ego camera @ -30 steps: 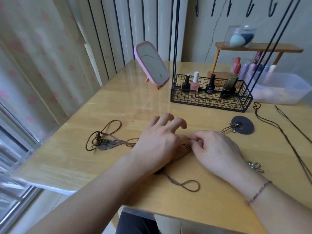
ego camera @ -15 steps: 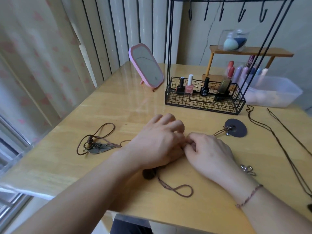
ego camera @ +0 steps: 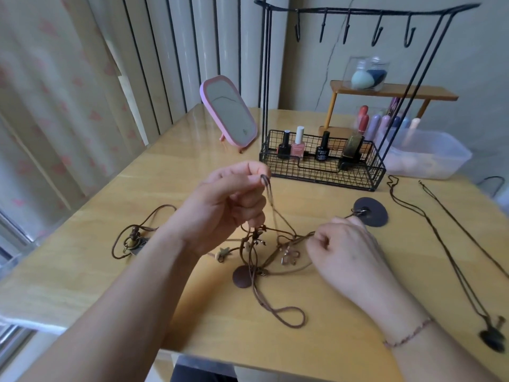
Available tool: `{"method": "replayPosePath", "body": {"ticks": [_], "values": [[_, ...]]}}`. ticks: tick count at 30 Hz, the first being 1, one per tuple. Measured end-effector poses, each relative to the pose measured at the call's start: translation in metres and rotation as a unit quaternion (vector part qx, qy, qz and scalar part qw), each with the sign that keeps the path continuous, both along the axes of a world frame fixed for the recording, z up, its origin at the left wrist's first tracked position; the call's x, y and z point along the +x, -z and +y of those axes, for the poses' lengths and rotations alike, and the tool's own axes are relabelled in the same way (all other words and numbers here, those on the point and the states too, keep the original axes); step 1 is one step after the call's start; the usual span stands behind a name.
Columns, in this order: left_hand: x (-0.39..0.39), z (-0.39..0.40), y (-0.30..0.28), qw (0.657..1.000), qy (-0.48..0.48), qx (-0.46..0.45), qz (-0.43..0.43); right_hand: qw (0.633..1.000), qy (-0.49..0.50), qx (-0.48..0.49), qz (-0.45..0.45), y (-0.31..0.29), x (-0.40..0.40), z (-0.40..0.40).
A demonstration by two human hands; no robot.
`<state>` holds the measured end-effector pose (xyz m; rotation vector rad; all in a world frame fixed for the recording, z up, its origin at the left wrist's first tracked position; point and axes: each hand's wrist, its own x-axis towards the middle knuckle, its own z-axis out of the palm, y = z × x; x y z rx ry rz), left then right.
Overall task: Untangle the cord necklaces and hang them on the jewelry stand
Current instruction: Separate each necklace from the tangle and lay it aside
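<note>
A tangle of brown cord necklaces [ego camera: 264, 249] with small charms lies mid-table. My left hand [ego camera: 228, 208] is raised above it and pinches a loop of cord between thumb and fingertips, so strands hang taut down to the knot. My right hand [ego camera: 344, 249] rests low on the table and pinches another strand of the same tangle. A dark disc pendant [ego camera: 371, 215] lies just beyond that hand, a brown round pendant [ego camera: 242, 276] under the tangle. The black wire jewelry stand [ego camera: 358, 15] with empty hooks rises behind, its basket base [ego camera: 322, 172] holding nail polish bottles.
A separate long cord necklace [ego camera: 440, 232] stretches along the right side to a pendant [ego camera: 493, 336]. Another bundled necklace [ego camera: 135, 241] lies at left. A pink mirror [ego camera: 228, 117], a wooden shelf [ego camera: 394, 92] and a clear plastic tub [ego camera: 424, 153] stand at the back. The table edge is near me.
My left hand has lifted off the table with a cord loop pinched, pulling the tangle up and open. My right hand shifted right and keeps a strand down. The camera tilted up.
</note>
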<state>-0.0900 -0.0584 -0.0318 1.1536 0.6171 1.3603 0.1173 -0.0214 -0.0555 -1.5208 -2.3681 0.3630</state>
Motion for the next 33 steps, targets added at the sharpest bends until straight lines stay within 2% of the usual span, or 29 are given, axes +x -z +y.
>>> {"method": "replayPosePath", "body": {"ticks": [4,7,9,10,11,12,13,14,16,18,20,23,25,27,30,31,33], "values": [[-0.003,0.002,0.002,0.993,0.108,0.002,-0.04,0.999,-0.028,0.026,-0.017,0.006,0.001,0.003],[-0.004,0.002,0.003,0.989,0.133,0.015,-0.06,0.998,-0.052,0.023,-0.037,0.011,0.0,0.007],[-0.002,0.0,0.001,0.988,0.149,0.025,-0.03,0.997,-0.071,0.035,0.012,0.009,-0.001,0.006],[-0.001,0.0,-0.001,0.988,0.154,0.031,-0.01,0.99,-0.097,0.019,0.1,0.006,0.0,0.007],[0.001,-0.001,-0.004,0.987,0.157,0.037,0.009,0.966,-0.135,-0.03,0.221,0.0,0.001,0.006],[0.002,-0.002,-0.007,0.986,0.158,0.04,0.022,0.922,-0.183,-0.097,0.327,-0.006,0.001,0.006],[0.004,-0.002,-0.009,0.986,0.159,0.042,0.028,0.876,-0.234,-0.162,0.389,-0.011,0.001,0.005],[0.005,-0.002,-0.011,0.986,0.158,0.044,0.032,0.855,-0.267,-0.192,0.4,-0.014,-0.002,0.003],[0.007,0.0,-0.013,0.989,0.132,0.051,0.048,0.871,-0.267,-0.177,0.372,-0.011,-0.008,-0.003],[0.005,0.002,-0.012,0.992,0.09,0.055,0.063,0.863,-0.223,-0.175,0.418,-0.007,-0.01,-0.004],[0.002,0.005,-0.009,0.996,0.047,0.046,0.065,0.812,-0.21,-0.2,0.506,-0.012,-0.005,-0.004],[0.001,0.008,0.001,0.995,0.017,0.038,0.086,0.682,-0.192,-0.304,0.636,-0.029,0.006,-0.004],[0.003,0.009,0.007,0.992,-0.007,0.037,0.124,0.646,-0.18,-0.349,0.655,-0.036,0.012,-0.003],[0.007,0.01,0.011,0.981,-0.059,0.044,0.177,0.664,-0.162,-0.354,0.638,-0.044,0.021,0.001],[0.007,0.009,0.014,0.97,-0.095,0.045,0.22,0.741,-0.112,-0.287,0.597,-0.059,0.045,0.008],[0.005,0.008,0.016,0.962,-0.094,0.048,0.254,0.775,-0.098,-0.255,0.57,-0.065,0.053,0.011],[0.0,0.006,0.018,0.925,-0.096,0.053,0.363,0.872,-0.049,-0.163,0.459,-0.073,0.067,0.019]]}}
